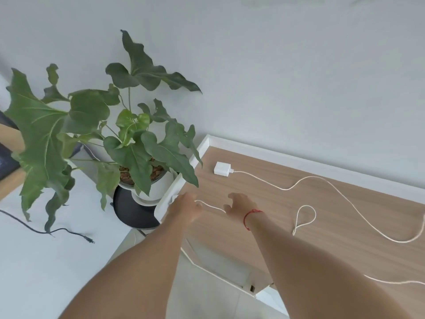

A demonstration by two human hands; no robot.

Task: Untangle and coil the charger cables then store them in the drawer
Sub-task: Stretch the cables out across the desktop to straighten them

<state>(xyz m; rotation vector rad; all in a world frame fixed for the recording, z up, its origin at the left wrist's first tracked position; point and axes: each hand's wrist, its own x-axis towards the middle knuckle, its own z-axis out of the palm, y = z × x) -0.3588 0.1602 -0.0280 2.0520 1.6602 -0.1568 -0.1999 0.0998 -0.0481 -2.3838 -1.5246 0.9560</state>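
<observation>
Wooden desktop (pixel 310 226) fills the right of frame; potted plant (pixel 128 157) sits left of it on a black stand. Left hand (pixel 185 207) is at the desk's left edge, fingers curled round the end of a short white cable (pixel 212 206). That cable runs right to the thumb of the right hand (pixel 239 202), whose fingers are loosely curved; can't tell if it pinches. Long white cable (pixel 345 199) snakes from the white charger brick (pixel 222 169), upper centre, to the right edge. Black cord (pixel 46 231) lies lower left.
</observation>
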